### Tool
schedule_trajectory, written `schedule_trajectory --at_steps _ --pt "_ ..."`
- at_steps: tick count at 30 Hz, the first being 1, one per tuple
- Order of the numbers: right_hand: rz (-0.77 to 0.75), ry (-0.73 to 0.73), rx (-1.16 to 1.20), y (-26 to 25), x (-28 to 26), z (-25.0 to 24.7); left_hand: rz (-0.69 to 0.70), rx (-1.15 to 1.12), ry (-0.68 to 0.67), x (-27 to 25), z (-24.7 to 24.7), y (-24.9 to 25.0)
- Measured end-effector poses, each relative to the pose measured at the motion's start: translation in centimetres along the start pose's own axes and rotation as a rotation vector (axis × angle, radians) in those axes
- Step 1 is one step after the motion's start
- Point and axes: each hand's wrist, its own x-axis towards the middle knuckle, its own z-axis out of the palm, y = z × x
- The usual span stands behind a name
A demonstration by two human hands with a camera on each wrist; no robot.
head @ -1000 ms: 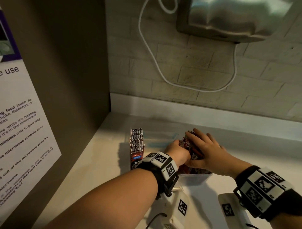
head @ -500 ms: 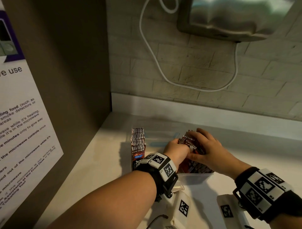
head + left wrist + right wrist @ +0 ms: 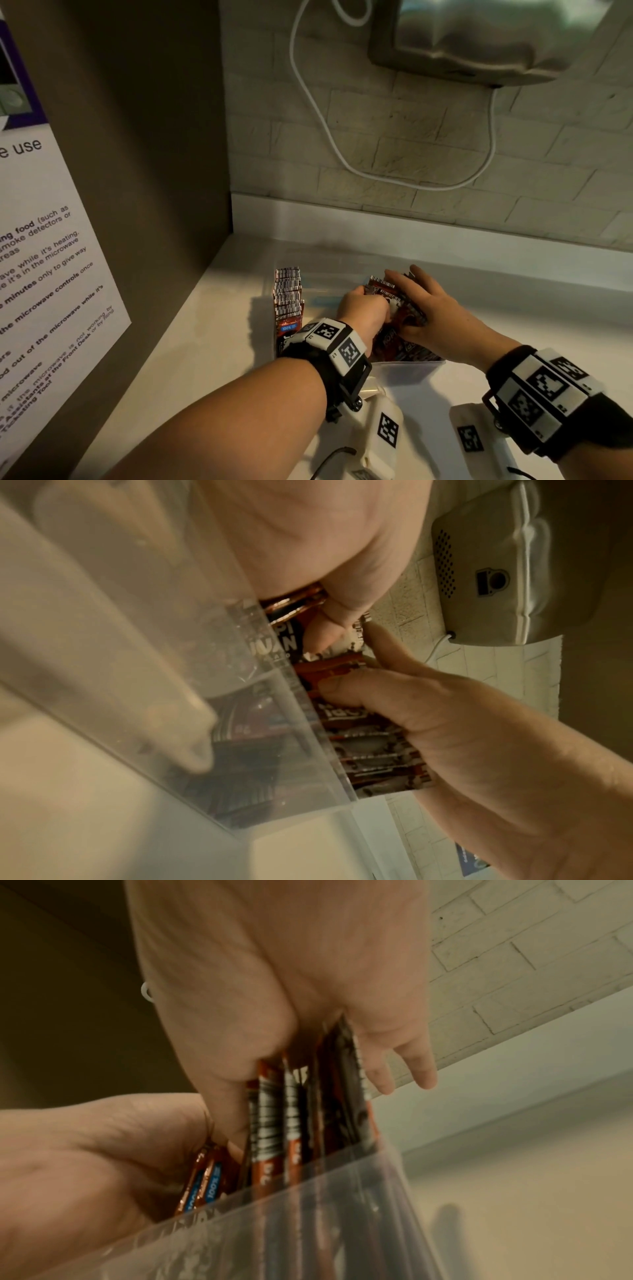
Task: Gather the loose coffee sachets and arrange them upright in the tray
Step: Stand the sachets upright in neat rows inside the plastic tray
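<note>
A clear plastic tray [image 3: 406, 375] stands on the white counter. At its left end a row of red-brown coffee sachets [image 3: 287, 296] stands upright. At the right end both hands work on a bundle of sachets [image 3: 385, 286] inside the tray. My left hand [image 3: 368, 303] grips some sachets with blue labels [image 3: 205, 1175] from the left. My right hand [image 3: 409, 298] pinches the bundle [image 3: 291, 1123], thumb on one side and fingers on the other. Through the tray wall [image 3: 274, 723], the sachets' lower parts look blurred.
A brown panel with a printed notice [image 3: 51, 260] closes off the left side. A metal wall appliance [image 3: 479, 37] hangs on the brick wall, and its white cable [image 3: 329, 137] loops below it. The white counter [image 3: 191, 342] extends left and right of the tray.
Both hands stayed at the tray's right end. The bundle has been raised and tipped more upright, and its barcode edges now show above my left hand.
</note>
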Motion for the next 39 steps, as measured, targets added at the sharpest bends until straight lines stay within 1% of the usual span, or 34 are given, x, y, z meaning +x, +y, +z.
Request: schedule_trajectory --at_steps 4,12,14,18,19,22,28,30,31,35,36,39 --pt "0.039 -0.015 -0.048 0.2 0.1 0.1 -0.011 0.002 0.043 0.0 -0.2 0.2" --pt "0.057 -0.018 -0.088 -0.4 -0.2 -0.1 0.014 -0.099 0.158 -0.4 -0.6 0.3" --pt "0.054 -0.015 -0.091 -0.5 -0.2 -0.1 -0.008 -0.103 0.143 -0.5 -0.7 0.4" --pt "0.054 -0.016 -0.087 -0.7 -0.2 -0.2 -0.104 -0.085 0.001 -1.4 -0.6 1.2" --pt "0.053 -0.014 -0.085 -0.7 -0.2 -0.2 -0.112 -0.079 -0.014 -1.6 -0.6 1.4" --pt "0.044 -0.007 -0.072 -0.7 -0.4 -0.2 -0.113 -0.059 0.0 -1.7 -0.6 1.6" --pt "0.035 -0.006 -0.024 -1.2 -0.9 -0.6 -0.073 -0.109 0.057 -2.0 -1.1 1.6" --pt "0.036 0.037 -0.008 -1.7 -1.3 -0.9 -0.029 -0.118 0.092 -1.9 -1.2 1.5" --pt "0.04 0.088 0.007 -2.0 -1.5 -1.2 -0.006 -0.118 0.109 -1.9 -1.2 1.5" --pt "0.024 0.387 0.163 -3.7 -2.5 -2.3 0.099 -0.144 0.151 -1.7 -1.4 2.2" --pt "0.029 0.417 0.188 -4.1 -2.6 -2.4 0.11 -0.161 0.15 -1.5 -1.4 2.4" --pt "0.039 0.407 0.193 -4.8 -2.8 -2.2 0.11 -0.195 0.145 -1.5 -1.6 2.3"
